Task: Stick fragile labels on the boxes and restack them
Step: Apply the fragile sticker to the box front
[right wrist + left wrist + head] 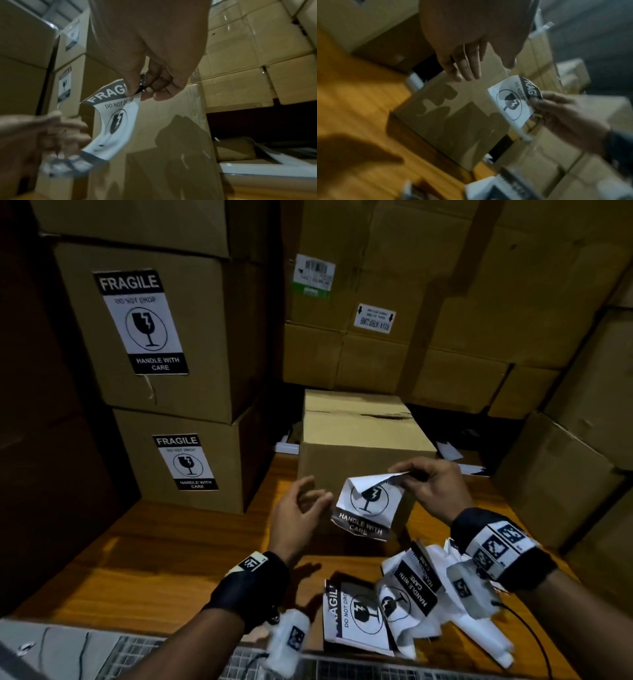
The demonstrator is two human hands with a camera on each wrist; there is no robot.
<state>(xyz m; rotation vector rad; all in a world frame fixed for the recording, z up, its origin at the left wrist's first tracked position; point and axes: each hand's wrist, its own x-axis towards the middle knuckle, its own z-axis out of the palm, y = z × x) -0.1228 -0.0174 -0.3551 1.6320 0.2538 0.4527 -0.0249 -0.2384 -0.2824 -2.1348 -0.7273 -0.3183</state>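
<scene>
Hanging from the right hand [430,491], a fragile label [368,503] curls in front of a small box [359,440] on the wooden tabletop [171,546]. The right grip pinches the label's top edge between thumb and fingers; in the right wrist view the thumb covers the end of the word FRAGILE. The left hand [298,518] is just beside the label's left edge — released, fingers loosely spread and holding nothing, though the right wrist view is too blurred to tell whether they touch the paper.

The small box is closed, with a dark tear along its top seam, and its front face bears no label. To the left stands a stack of boxes [191,344]; two of them carry stuck fragile labels, one [142,323] above the other [186,462]. More brown boxes wall in the back and right, one bearing a barcode sticker [313,275] and another a white arrow sticker [375,318].

Near the tabletop's front edge lies a loose heap of labels [387,607] — at least three, overlapping and crumpled. White scraps [448,450] lie behind the small box.
</scene>
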